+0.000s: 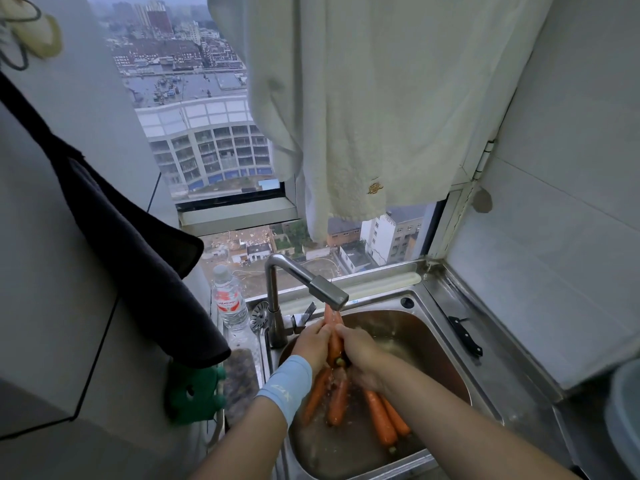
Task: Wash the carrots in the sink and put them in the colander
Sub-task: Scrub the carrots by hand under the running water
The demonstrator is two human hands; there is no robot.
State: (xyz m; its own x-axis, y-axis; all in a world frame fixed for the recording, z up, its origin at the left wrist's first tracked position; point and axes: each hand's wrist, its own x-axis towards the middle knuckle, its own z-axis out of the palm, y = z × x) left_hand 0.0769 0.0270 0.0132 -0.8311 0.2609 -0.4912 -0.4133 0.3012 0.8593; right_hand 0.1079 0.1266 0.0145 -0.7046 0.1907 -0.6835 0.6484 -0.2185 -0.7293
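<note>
Under the tap (327,295), I log one upright carrot (334,342), gripped between left hand (312,346) and right hand (362,351); other carrots (380,415) lie below the hands in the sink (420,329).

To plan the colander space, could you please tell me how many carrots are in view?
5 carrots: one carrot held by left hand and right hand under the tap, maybe hiding another; four in the sink: two left, two right.
</note>
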